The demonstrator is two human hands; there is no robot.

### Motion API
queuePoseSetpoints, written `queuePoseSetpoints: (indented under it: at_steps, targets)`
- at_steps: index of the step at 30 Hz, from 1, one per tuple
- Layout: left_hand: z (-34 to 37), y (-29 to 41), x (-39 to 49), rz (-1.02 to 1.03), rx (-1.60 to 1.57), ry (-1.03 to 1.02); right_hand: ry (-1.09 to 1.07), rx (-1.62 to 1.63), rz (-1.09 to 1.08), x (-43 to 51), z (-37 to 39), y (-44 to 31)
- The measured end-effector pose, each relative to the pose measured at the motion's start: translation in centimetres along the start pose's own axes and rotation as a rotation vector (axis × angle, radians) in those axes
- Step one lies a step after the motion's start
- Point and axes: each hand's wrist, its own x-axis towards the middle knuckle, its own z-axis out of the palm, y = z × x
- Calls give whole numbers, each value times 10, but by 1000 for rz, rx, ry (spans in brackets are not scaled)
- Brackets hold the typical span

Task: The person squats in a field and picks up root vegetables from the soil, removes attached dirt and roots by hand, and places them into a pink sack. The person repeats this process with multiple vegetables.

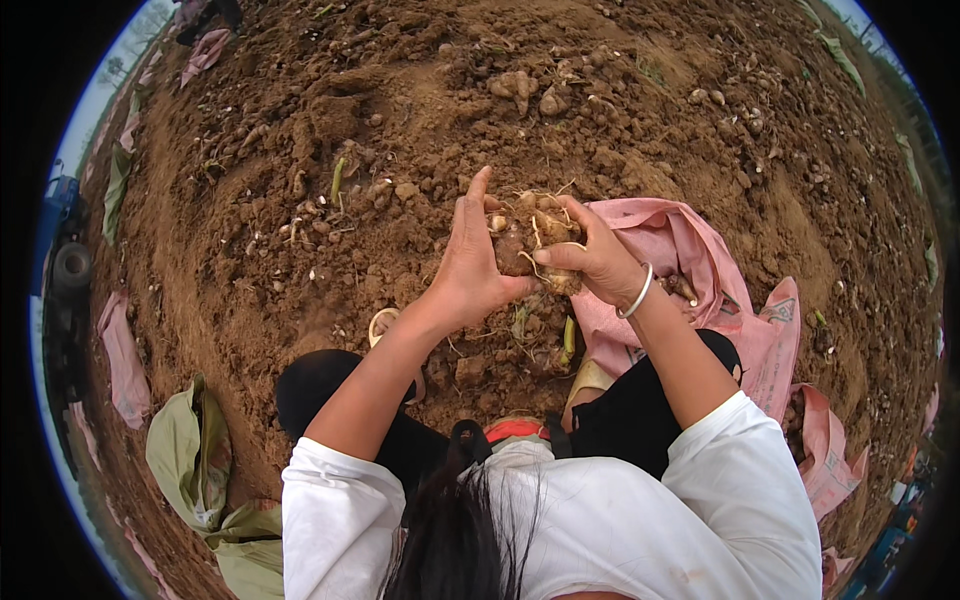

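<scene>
A knobbly clump of tubers or corms with pale roots and soil (pixel 551 232) is held between my two hands above the dug earth. My left hand (pixel 476 255) cups its left side, fingers pointing up and thumb underneath. My right hand (pixel 600 255), with a pale bangle on the wrist, grips the right side, thumb across the front. Just right of and below the clump, a pink woven sack (pixel 694 232) lies with its mouth apart, some tubers (pixel 679 286) showing inside, partly hidden by my right forearm. A green stem stub (pixel 568 337) stands out of the soil near my foot.
More tubers (pixel 514 88) lie on the loose brown soil ahead. Green sacks (pixel 187 450) and a pink sack (pixel 124 360) lie at the left, another pink sack (pixel 825 450) at the lower right. A blue vehicle (pixel 60 202) stands at the far left; a person (pixel 210 15) is at the top left.
</scene>
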Motion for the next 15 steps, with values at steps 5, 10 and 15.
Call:
queuePoseSetpoints:
  at_steps: [5,10,15]
  targets:
    - [-1,-2,1,-198,-97,-133,-13,-509,-64,3,-6,-5]
    - [2,0,-12,-127,-55,-229,-189,-725,25,1,-8,7]
    - [-1,-5,-14,-223,-81,-381,-301,-568,188,-1,-10,15]
